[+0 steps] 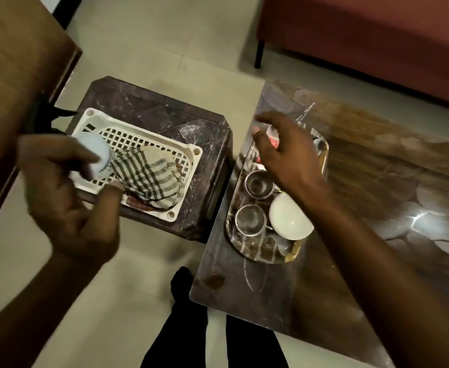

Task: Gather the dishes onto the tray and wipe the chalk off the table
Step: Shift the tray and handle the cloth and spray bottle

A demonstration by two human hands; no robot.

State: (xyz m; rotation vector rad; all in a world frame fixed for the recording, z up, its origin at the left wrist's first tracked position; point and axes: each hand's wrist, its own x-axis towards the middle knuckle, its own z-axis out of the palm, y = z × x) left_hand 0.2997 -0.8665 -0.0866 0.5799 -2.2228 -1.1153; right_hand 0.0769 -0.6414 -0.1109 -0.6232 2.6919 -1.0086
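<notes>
- The bench (377,197), glossy and dark-patterned, carries white chalk strokes (252,277) on its near corner, just nearer the person than the metal tray.
- The metal tray (292,257) sits on the bench's left part, its long axis running away from the person; it holds two steel cups (259,184) and, beside them, a white bowl (291,220).
- Left of the metal tray, on a low stool (165,102), a white slotted basket (189,155) holds a checked cloth (149,179).
- The right hand (284,152) hovers over the metal tray's far end, fingers spread wide; something red and white shows under it, too hidden to name, and I cannot tell if it is gripped.
- The left hand (66,192), over the basket's near-left corner, is closed on a white cup (96,152).
- The cloth lies just right of the left hand, the nearer one, so fetching it likely falls to that hand once the cup crosses rightward to the metal tray.
</notes>
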